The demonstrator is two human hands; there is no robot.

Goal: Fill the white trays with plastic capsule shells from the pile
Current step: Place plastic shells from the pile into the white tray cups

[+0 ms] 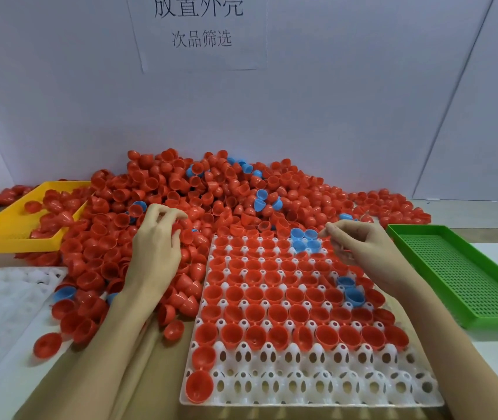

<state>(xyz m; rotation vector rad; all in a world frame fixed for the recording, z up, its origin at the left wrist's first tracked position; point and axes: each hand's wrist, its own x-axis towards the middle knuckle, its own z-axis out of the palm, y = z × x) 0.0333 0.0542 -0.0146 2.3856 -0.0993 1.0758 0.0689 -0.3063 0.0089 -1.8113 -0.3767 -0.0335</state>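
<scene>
Left hand (153,247) is curled down into the pile (211,195), grip closed around red shells (181,234). Right hand (362,247) hovers over the white tray (311,386)'s far corner, fingertips pressed together; can't tell if they pinch anything. Shells look light, stiff and slippery, so I'd pinch each by its rim.

light: bright, even, overhead | shadows: soft, short under the forearms and shells | glare: small sheen on the red shells (250,294) | focus: slightly soft throughout, compression smear | edges: wide-angle bending at the green tray (466,274), wall seams slanted
</scene>
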